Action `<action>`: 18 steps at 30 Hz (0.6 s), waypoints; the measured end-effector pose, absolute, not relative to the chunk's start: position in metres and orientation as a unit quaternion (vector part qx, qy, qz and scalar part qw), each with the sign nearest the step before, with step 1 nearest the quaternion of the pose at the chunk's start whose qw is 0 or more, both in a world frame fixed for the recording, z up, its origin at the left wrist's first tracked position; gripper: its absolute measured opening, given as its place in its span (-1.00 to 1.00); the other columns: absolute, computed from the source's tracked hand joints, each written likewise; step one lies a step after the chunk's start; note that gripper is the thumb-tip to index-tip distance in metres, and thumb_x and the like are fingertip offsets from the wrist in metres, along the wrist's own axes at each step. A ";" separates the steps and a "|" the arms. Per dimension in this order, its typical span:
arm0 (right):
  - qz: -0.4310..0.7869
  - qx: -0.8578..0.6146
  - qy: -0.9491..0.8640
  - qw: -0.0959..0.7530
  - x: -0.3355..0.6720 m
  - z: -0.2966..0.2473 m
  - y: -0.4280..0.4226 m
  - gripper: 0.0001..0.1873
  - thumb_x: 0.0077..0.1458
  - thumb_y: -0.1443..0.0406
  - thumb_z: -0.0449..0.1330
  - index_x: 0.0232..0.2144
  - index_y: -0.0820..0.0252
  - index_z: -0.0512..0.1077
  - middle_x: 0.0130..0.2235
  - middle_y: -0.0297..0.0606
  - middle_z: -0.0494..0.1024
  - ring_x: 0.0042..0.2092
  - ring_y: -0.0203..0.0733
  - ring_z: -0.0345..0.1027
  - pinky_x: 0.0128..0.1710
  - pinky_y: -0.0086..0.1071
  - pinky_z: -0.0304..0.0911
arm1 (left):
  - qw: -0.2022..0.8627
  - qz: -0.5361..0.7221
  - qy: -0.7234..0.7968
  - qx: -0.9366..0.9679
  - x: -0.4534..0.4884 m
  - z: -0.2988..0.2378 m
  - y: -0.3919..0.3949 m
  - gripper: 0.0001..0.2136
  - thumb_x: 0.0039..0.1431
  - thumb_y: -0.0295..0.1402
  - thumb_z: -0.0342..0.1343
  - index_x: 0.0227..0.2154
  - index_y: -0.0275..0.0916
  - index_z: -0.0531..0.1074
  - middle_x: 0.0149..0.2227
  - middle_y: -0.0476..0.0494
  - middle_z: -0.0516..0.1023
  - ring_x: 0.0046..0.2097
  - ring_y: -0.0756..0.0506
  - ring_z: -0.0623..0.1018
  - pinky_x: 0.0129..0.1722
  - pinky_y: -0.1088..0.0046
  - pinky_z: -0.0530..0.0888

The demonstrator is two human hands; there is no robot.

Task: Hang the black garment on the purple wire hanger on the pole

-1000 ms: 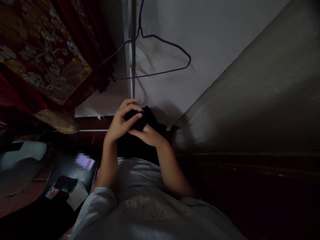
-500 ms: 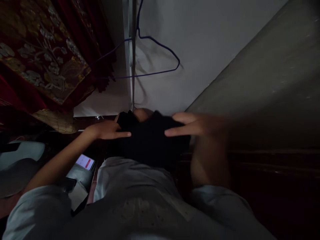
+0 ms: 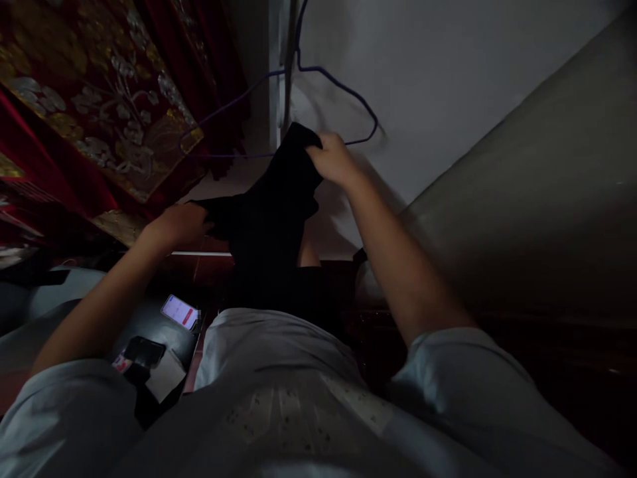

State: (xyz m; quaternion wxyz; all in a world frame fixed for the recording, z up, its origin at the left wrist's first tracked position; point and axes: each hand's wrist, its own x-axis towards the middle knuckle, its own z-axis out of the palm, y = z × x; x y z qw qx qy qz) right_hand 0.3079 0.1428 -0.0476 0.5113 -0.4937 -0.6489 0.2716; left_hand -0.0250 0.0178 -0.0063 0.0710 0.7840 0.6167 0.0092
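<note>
A black cloth garment [image 3: 269,206] stretches between my two hands; its exact kind is hard to make out in the dim light. My left hand [image 3: 182,224] is closed on its left end. Higher up, my right hand [image 3: 332,158] pinches the upper right end, raising that part in front of the wall. The lower part of the cloth hangs down the middle and blends into the dark shorts [image 3: 308,292] on my lap. Behind the raised end is a thin purple hanger [image 3: 343,86], partly covered by the cloth.
A metal pole [image 3: 281,79] stands against the white wall [image 3: 423,66]. Red embroidered cloth [image 3: 124,99] hangs at the left. On a dark seat [image 3: 149,318] lie a lit phone [image 3: 179,311], a black object [image 3: 144,350] and a white paper [image 3: 166,376].
My right hand has moved up and slightly left, lifting one end of the black garment toward the hanger. My left hand has shifted left and up, drawing the other end outward.
</note>
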 end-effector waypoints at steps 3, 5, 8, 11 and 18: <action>0.233 -0.532 -0.645 0.498 0.315 -0.059 0.134 -0.60 0.11 0.51 0.20 -0.68 0.18 0.20 -0.59 -0.46 0.19 -0.42 -0.35 0.20 -0.29 -0.41 0.22 | 0.016 -0.088 0.601 0.794 -0.027 0.004 0.015 -0.77 0.32 -0.25 0.15 -0.29 -0.33 0.57 -0.17 -0.37 0.61 -0.10 -0.29 0.60 0.04 0.16 0.48; 0.187 -0.564 -0.648 0.476 0.332 -0.052 0.118 -0.52 0.14 0.46 0.21 -0.71 0.14 0.11 -0.61 -0.46 0.09 -0.45 -0.38 0.11 -0.34 -0.41 0.15 | 0.006 -0.070 0.579 0.812 -0.024 0.014 0.014 -0.72 0.37 -0.21 0.08 -0.26 -0.34 0.56 -0.17 -0.35 0.60 -0.13 -0.27 0.59 -0.01 0.20 0.48; 0.132 -0.607 -0.651 0.438 0.363 -0.032 0.093 -0.45 0.14 0.43 0.23 -0.72 0.09 0.03 -0.61 -0.47 -0.02 -0.50 -0.41 -0.07 -0.42 -0.36 -0.01 | 0.037 -0.029 0.558 0.828 -0.012 0.026 0.015 -0.70 0.36 -0.16 0.10 -0.35 -0.30 0.52 -0.31 -0.22 0.55 -0.28 -0.17 0.55 -0.11 0.27 0.49; 0.100 -0.621 -0.641 0.439 0.385 -0.014 0.077 -0.42 0.12 0.41 0.27 -0.72 0.06 0.00 -0.62 -0.46 -0.04 -0.50 -0.39 -0.15 -0.45 -0.32 -0.11 | 0.052 0.011 0.520 0.852 0.005 0.038 0.021 -0.74 0.31 -0.20 0.17 -0.41 -0.28 0.48 -0.29 -0.19 0.50 -0.26 -0.14 0.51 -0.06 0.23 0.49; 0.122 -0.585 -0.647 0.474 0.369 -0.019 0.057 -0.48 0.13 0.37 0.26 -0.72 0.13 0.07 -0.63 -0.44 0.00 -0.51 -0.38 -0.01 -0.47 -0.38 -0.01 | 0.192 0.259 0.358 0.876 0.042 0.083 0.052 -0.89 0.21 -0.38 0.30 -0.35 -0.23 0.46 -0.07 -0.12 0.49 -0.01 -0.14 0.49 0.14 0.22 0.45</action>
